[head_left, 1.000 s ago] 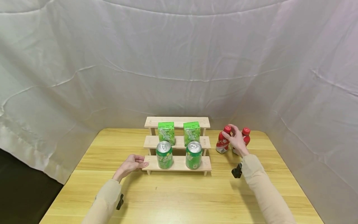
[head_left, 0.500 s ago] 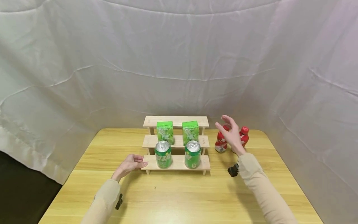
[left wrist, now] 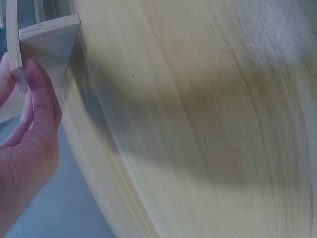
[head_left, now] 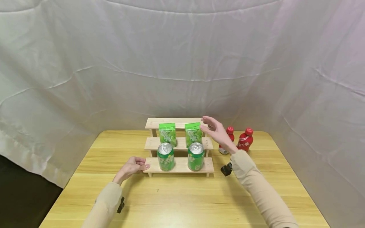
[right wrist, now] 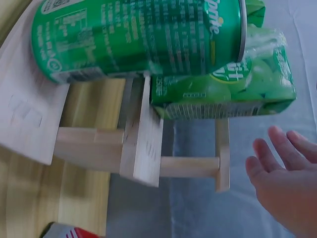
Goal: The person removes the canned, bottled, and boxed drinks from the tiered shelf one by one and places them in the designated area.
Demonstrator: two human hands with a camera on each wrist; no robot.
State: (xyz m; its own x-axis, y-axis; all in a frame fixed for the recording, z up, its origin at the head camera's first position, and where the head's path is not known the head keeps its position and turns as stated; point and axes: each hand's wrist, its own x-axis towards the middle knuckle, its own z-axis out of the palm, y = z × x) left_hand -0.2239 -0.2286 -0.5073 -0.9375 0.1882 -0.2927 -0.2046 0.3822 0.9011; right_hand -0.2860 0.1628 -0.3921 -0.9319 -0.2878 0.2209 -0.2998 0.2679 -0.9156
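Note:
A three-tier wooden shelf (head_left: 179,123) stands mid-table. Two green cartons (head_left: 167,134) (head_left: 193,134) sit on its middle tier and two green cans (head_left: 165,156) (head_left: 195,156) on the bottom tier. My right hand (head_left: 212,126) hovers with spread fingers at the upper right corner of the right carton, by the top tier, holding nothing. The right wrist view shows that hand (right wrist: 282,183) apart from the carton (right wrist: 223,91) and the can (right wrist: 138,37). My left hand (head_left: 132,166) pinches the left end of the bottom board (left wrist: 47,44) between thumb and fingers (left wrist: 39,99).
Two red bottles stand on the table right of the shelf. The left one (head_left: 229,129) is partly hidden behind my right wrist and the right one (head_left: 246,141) is in plain sight. White cloth hangs behind and beside the wooden table (head_left: 182,196).
My right hand has let go of the left red bottle and swung up and left to the right carton, empty. The left hand has stayed on the shelf's end.

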